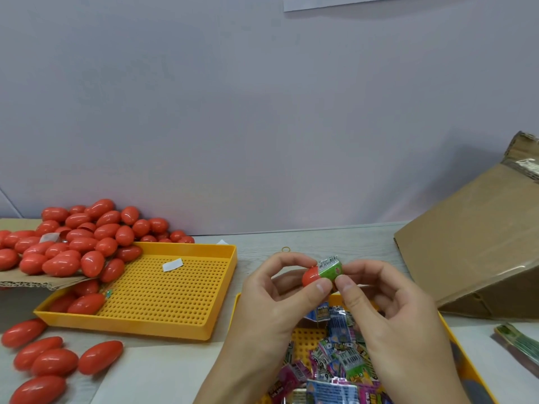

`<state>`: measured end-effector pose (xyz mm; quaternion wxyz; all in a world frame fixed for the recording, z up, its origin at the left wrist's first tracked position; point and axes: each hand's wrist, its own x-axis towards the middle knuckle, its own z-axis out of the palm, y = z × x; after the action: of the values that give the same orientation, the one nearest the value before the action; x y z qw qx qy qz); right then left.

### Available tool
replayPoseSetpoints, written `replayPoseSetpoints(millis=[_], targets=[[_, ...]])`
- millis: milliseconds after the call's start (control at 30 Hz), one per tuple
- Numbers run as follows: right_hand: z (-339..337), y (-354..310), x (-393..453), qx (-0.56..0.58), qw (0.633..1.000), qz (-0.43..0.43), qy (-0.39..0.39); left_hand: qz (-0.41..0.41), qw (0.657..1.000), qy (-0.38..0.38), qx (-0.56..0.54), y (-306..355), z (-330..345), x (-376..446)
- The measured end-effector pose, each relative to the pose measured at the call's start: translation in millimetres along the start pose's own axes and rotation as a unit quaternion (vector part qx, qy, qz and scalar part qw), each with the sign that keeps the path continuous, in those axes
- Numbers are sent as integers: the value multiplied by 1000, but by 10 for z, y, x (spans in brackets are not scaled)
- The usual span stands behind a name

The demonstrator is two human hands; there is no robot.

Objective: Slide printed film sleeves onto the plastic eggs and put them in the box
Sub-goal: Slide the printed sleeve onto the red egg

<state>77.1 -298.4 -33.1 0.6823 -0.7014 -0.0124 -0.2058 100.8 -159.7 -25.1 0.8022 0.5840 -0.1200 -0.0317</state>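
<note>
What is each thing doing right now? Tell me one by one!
Egg: held up, half sleeved.
Sleeve: green, partway on the egg.
Left hand: pinches the egg.
Right hand: pinches the sleeve.
Left tray: mostly bare, some eggs spilling in.
Box: tipped on its side.

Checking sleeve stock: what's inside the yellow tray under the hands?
The near yellow tray holds a loose heap of printed film sleeves on its perforated floor. Both hands and wrists cover part of it, so the count is unclear.
</note>
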Motion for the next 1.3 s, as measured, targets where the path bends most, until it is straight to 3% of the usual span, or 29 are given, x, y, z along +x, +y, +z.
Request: replayPoseSetpoints(millis=[300, 633, 933, 1300], targets=[[-9, -16, -17, -20, 1000, 3, -12, 18, 997, 27, 68, 32, -1, -9], [-30, -29, -2, -85, 996, -14, 36, 26, 988, -19, 152, 39, 17, -36], [-23, -81, -10, -9, 998, 55, 42, 28, 983, -22, 178, 53, 31, -42], [-18, -104, -17, -13, 997, 70, 37, 47, 976, -20, 213, 28, 12, -40]])
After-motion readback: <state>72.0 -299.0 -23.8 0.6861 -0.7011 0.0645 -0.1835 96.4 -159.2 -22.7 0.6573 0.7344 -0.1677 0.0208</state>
